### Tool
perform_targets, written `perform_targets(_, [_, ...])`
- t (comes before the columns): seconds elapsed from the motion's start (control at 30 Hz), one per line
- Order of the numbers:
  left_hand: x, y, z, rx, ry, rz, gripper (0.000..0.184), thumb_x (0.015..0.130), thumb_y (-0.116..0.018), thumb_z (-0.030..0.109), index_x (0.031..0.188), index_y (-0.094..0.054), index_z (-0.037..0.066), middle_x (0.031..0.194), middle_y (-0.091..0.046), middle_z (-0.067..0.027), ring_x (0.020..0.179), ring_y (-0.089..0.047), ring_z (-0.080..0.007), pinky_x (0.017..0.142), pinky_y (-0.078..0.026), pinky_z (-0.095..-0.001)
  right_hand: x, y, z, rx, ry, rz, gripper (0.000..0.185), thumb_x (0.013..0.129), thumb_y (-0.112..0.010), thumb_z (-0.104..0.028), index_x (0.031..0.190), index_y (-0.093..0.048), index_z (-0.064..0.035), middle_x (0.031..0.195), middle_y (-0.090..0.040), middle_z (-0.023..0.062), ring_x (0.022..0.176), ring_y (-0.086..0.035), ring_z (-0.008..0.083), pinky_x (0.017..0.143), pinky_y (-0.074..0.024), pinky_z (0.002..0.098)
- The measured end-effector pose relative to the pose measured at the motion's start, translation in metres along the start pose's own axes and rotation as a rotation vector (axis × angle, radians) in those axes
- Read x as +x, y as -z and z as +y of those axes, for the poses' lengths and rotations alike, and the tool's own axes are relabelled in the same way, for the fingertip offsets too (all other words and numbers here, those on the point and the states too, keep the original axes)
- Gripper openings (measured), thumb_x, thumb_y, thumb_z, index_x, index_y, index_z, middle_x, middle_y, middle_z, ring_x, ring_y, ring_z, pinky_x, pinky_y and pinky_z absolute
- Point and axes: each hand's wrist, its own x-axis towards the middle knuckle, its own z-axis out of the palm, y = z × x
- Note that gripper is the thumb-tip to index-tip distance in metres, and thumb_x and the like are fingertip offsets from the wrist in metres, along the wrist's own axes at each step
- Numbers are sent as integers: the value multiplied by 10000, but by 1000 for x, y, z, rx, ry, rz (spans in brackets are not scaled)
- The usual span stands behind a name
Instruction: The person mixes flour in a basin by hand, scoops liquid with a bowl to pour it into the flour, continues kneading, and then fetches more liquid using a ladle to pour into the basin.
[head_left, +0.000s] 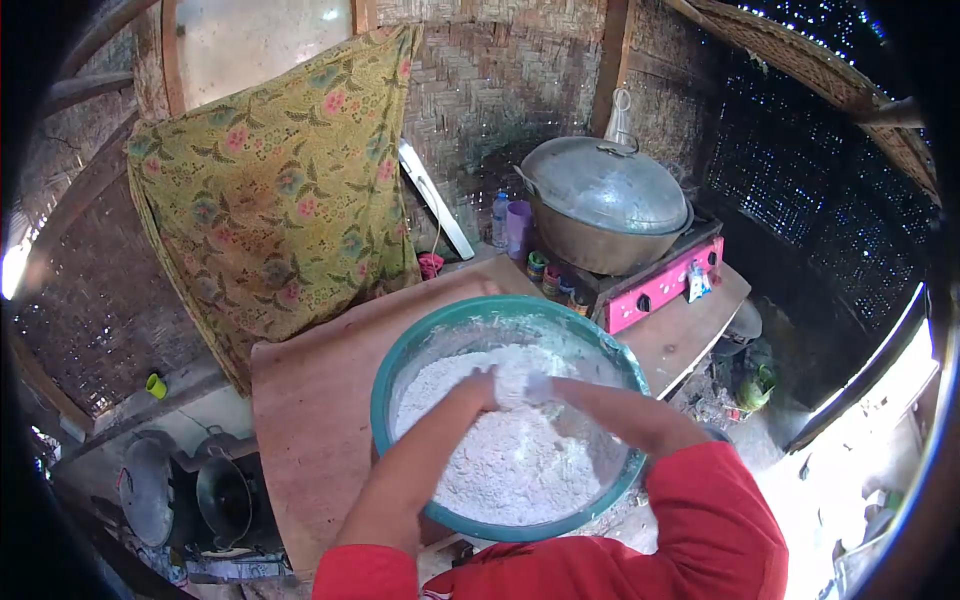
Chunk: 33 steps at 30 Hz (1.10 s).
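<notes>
A large green basin [405,338] stands at the table's near edge, holding a crumbly white floury mixture [515,465]. My left hand [484,387] is in the mixture near the middle of the basin, its fingers mostly hidden by white powder. Just to its right, my right hand [540,388] is coated white and blurred, also in the mixture. The two hands are close together, and whether their fingers are apart or closed around some of the mixture cannot be made out.
Behind the basin, a big lidded pot [605,215] sits on a pink stove [665,284]. A purple cup [518,228] and a water bottle [499,219] stand left of it. Patterned cloth [285,200] hangs at left above the wooden table [310,420]. Pans [224,497] lie lower left.
</notes>
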Motion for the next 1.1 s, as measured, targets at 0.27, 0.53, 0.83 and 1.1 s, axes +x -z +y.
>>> perform_targets(0.27, [-142, 38, -35, -88, -246, -80, 1139, 512, -833, 286, 1414, -175, 58, 1361, -373, -246, 1171, -476, -361, 974, -413, -344, -123, -7, -103, 15, 343, 162, 762, 706, -656, -285, 1346, -306, -62, 1212, -476, 266, 1078, -497, 363, 907, -391, 407])
perform_targets(0.53, [-92, 28, 107, 67, -122, -199, 1166, 576, -825, 270, 1442, -49, 350, 1514, -82, -112, 1338, -189, -435, 933, -211, -748, -118, -13, 6, -376, -151, -36, 725, 673, -672, -311, 1294, -408, -46, 1197, -487, 275, 1089, -497, 368, 921, -396, 433])
perform_targets(0.83, [-99, 73, 24, 90, -44, -94, 816, 661, -726, 234, 1359, -328, 92, 1267, -436, -210, 1141, -480, -352, 886, -460, -422, -37, -6, -47, 64, 135, -168, 494, 648, -686, -280, 1080, -568, -72, 986, -597, 204, 901, -585, 322, 755, -470, 401])
perform_targets(1.1, [-192, 84, 22, -146, -53, -1, 906, 611, -734, 81, 1386, -283, 211, 1281, -407, -211, 1123, -476, -402, 952, -417, -432, -143, -20, -165, -472, 654, 245, 353, 726, -569, -200, 1048, -615, -65, 1134, -573, 186, 1073, -532, 358, 953, -407, 418])
